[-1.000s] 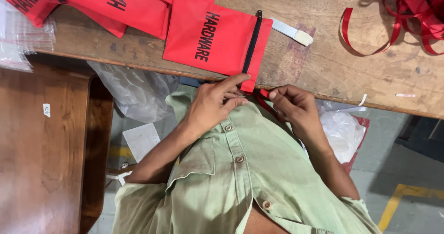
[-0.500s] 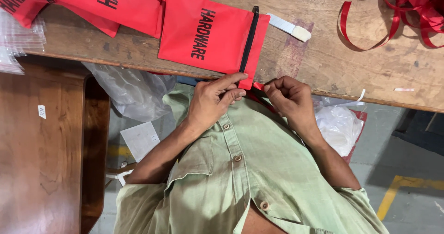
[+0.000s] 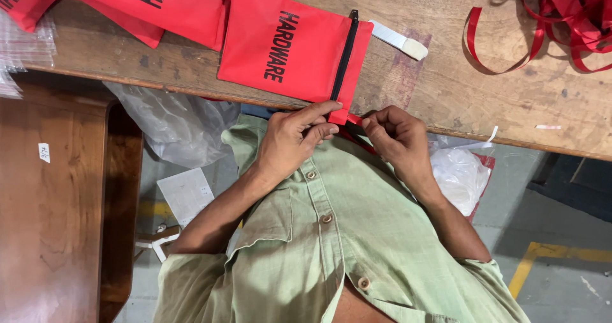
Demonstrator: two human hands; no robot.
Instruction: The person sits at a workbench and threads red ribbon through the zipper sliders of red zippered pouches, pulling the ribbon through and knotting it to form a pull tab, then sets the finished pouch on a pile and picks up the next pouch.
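Red zip pouch (image 3: 290, 45) at the near edge of our wooden surface (image 3: 446, 87).
We pinch its lower corner by the black zipper (image 3: 345, 55) with the fingers of our left hand (image 3: 290, 146), while our right hand (image 3: 395, 138) curls closed on the red strip just beside it. More red pouches (image 3: 159, 4) lie to the left, red ribbon (image 3: 548, 17) to the right.

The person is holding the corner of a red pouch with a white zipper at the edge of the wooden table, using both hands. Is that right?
Not quite. The zipper on the red pouch is black, not white, as the head view shows. The rest holds: the left hand and the right hand both pinch the pouch's corner at the edge of the wooden table.
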